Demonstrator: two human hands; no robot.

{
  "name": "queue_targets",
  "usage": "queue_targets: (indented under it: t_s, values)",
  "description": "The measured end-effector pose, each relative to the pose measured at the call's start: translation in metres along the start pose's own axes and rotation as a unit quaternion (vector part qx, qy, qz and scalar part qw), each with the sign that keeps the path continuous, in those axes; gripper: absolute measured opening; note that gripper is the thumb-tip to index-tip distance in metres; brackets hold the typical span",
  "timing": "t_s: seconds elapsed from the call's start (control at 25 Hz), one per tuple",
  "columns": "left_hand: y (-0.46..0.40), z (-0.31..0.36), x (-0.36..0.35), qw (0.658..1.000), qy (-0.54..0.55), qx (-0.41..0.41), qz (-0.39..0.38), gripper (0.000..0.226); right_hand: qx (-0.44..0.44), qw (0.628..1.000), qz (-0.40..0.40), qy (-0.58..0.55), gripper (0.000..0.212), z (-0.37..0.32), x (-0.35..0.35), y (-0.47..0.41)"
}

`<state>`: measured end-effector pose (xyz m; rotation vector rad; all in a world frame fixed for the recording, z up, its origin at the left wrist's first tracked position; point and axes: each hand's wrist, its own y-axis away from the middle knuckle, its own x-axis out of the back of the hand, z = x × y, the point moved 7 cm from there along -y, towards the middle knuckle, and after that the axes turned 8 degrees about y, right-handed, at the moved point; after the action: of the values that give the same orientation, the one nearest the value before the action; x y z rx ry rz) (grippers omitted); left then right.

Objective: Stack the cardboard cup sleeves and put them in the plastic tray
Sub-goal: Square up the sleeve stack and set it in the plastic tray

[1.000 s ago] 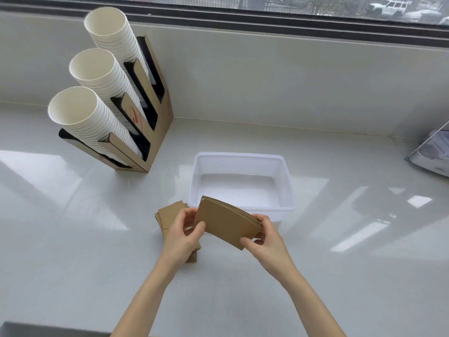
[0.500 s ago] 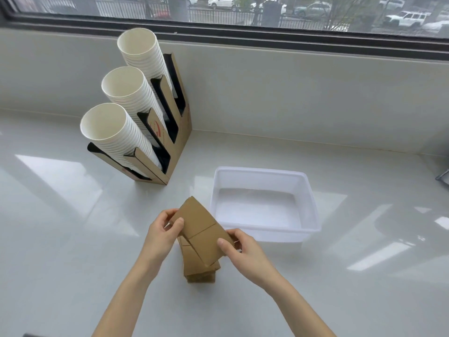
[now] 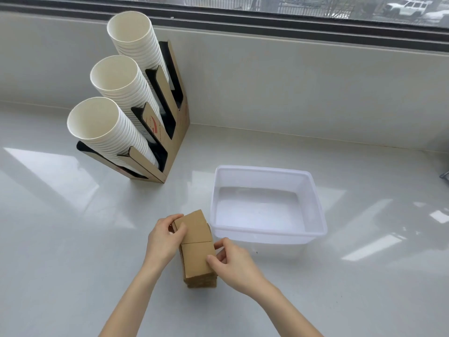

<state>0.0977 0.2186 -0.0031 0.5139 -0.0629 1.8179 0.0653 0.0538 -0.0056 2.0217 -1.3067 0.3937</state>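
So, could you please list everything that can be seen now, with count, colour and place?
cup sleeves: one pile, count unclear, brown cardboard, on the counter just left of the tray's near corner
plastic tray: one, clear white, nothing in it, centre-right of the counter
paper cup stacks: three, white, leaning in the holder, far left
cup holder: one, brown cardboard with black inside, by the back wall
counter: one, glossy white
window: one, dark frame, along the top, cars outside
dark object: one, cut off at the right edge, unclear
left hand: on the pile's left side
right hand: on the pile's right side
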Motion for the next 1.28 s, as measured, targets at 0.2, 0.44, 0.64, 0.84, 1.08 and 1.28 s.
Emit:
queue_targets:
  t_s: [0.2,0.44,0.64,0.84,1.08,1.28]
  values:
    - [-0.004,-0.004,-0.009,0.997,-0.07,-0.009,-0.023,0.034,-0.01,1.0,-0.011,0.019,0.029,0.005,-0.002,-0.002]
    - [-0.009,-0.008,-0.014,0.995,-0.088,0.0,-0.051,0.033,-0.033,0.999,-0.012,0.013,0.037,0.009,-0.003,-0.001]
    - [-0.012,-0.013,-0.022,0.987,-0.076,0.037,-0.139,0.039,-0.076,0.995,-0.052,0.023,0.056,0.02,-0.012,0.0]
    - [-0.014,-0.015,-0.023,0.982,-0.072,0.053,-0.164,0.037,-0.167,0.968,-0.131,-0.136,0.073,0.029,-0.024,0.009]
    - [-0.013,-0.019,-0.024,0.986,-0.042,0.055,-0.153,0.028,-0.203,0.927,-0.188,-0.253,0.079,0.025,-0.034,0.015]
    - [-0.012,-0.024,-0.022,0.983,-0.028,0.06,-0.172,0.024,-0.204,0.92,-0.17,-0.287,0.061,0.023,-0.038,0.016]
